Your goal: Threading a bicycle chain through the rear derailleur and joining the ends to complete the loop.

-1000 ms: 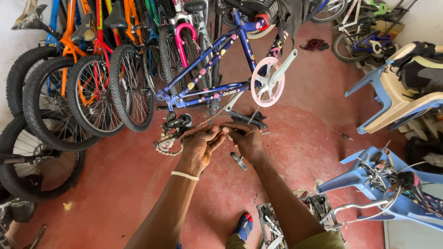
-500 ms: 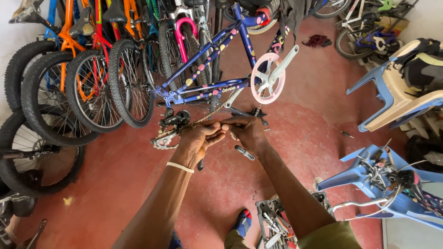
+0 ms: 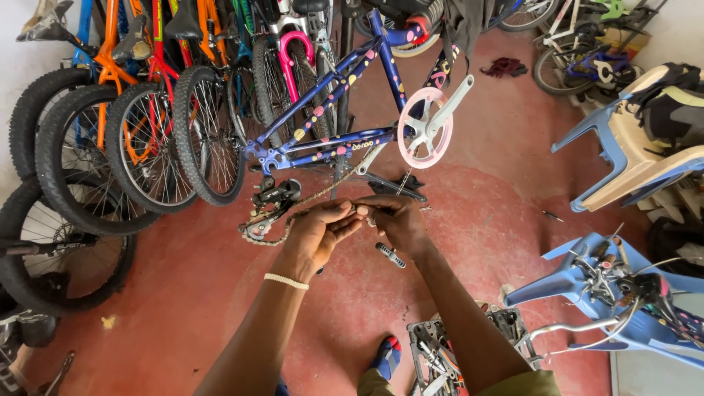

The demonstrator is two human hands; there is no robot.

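Observation:
My left hand and my right hand meet in front of me, both pinching a bicycle chain. The chain runs left from my fingers down to a black rear derailleur that hangs below a blue bicycle frame with coloured dots. A pink chainring with a white crank sits on that frame just above my right hand. A white beaded band circles my left wrist. A small black tool lies on the red floor under my hands.
Several bicycles and black tyres stand packed along the left wall. Blue plastic chairs stand on the right, one holding bike parts. An open tool tray lies by my foot on the red floor.
My hands have stayed together on the chain, shifting a little higher and nearer the frame. The view has drifted slightly.

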